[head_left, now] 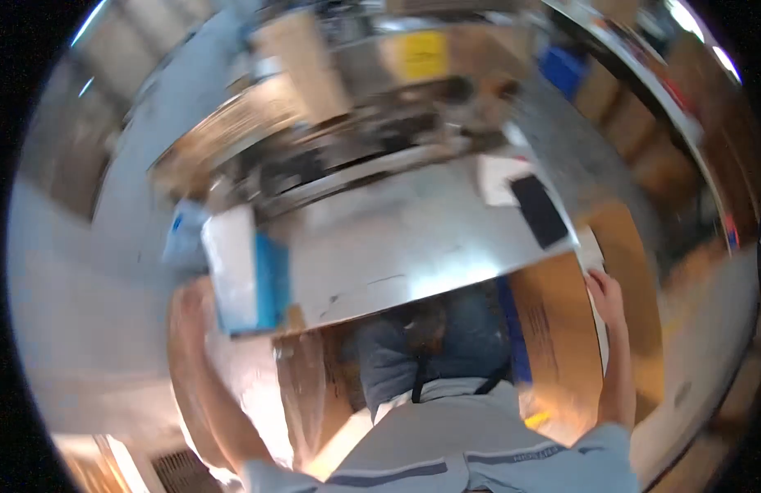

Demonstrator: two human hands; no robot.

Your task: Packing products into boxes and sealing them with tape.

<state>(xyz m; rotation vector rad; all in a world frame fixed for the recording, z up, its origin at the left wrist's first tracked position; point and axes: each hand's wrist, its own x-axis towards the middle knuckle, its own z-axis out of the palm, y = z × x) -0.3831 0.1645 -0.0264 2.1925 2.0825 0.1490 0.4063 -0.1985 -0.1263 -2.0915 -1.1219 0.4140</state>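
Note:
My left hand [191,311], smeared by motion, is low on the left at an open cardboard box lined with clear plastic [261,394]. Whether its fingers hold anything is hidden by the blur. Just right of it, a white and blue stack of packets [236,267] sits on the table's left corner. My right hand [608,297] reaches over an open brown cardboard box [557,312] on the right. Its fingers look loosely apart, beside a white strip [592,246] along the box. I see nothing in its grasp.
A shiny metal table [380,238] stands in front of me. On its right lie a dark phone-like slab [539,211] and a white sheet [497,179]. Blurred machinery [356,152] and cardboard [302,66] fill the back. A yellow label [424,54] shows there.

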